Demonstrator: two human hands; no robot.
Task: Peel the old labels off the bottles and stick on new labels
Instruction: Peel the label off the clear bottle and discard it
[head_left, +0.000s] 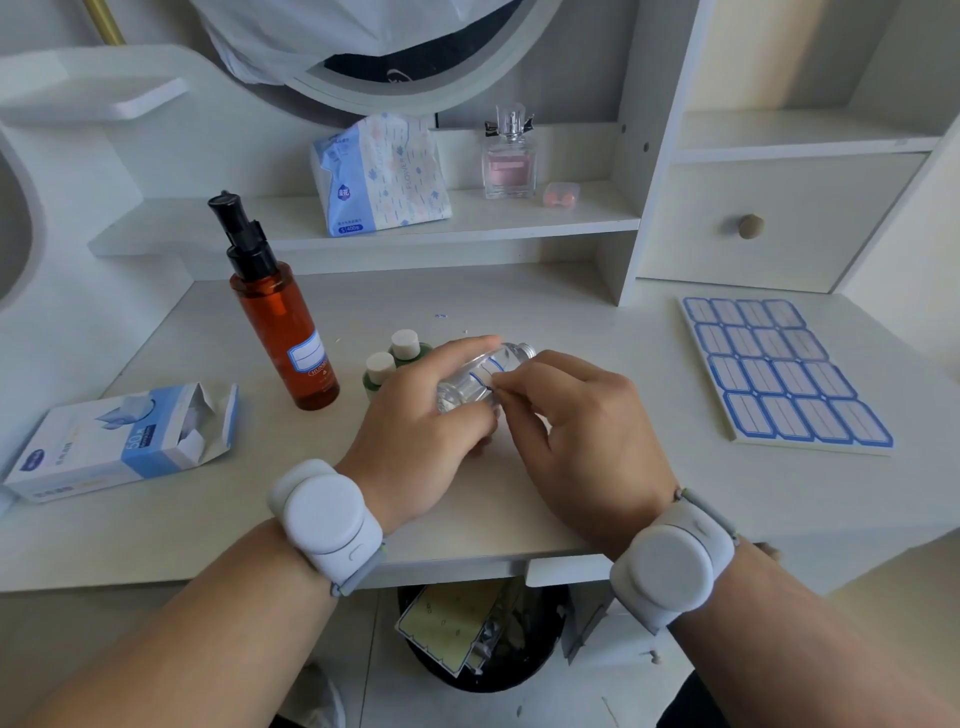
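A small clear bottle (470, 382) lies tilted over the middle of the desk, gripped by my left hand (415, 421) from the left. It carries a white label with a blue border (485, 370). My right hand (576, 431) pinches at the label's edge with thumb and forefinger. An amber pump bottle (283, 322) with a blue-bordered label stands upright to the left. Two small green bottles with white caps (395, 358) stand just behind my left hand. A sheet of blue-bordered labels (779, 371) lies on the desk at right.
An opened blue and white carton (119, 441) lies at the left. On the shelf behind are a tissue pack (382, 174), a perfume bottle (509, 156) and a small pink case (561, 195). A black bin (483, 639) with scraps stands under the desk.
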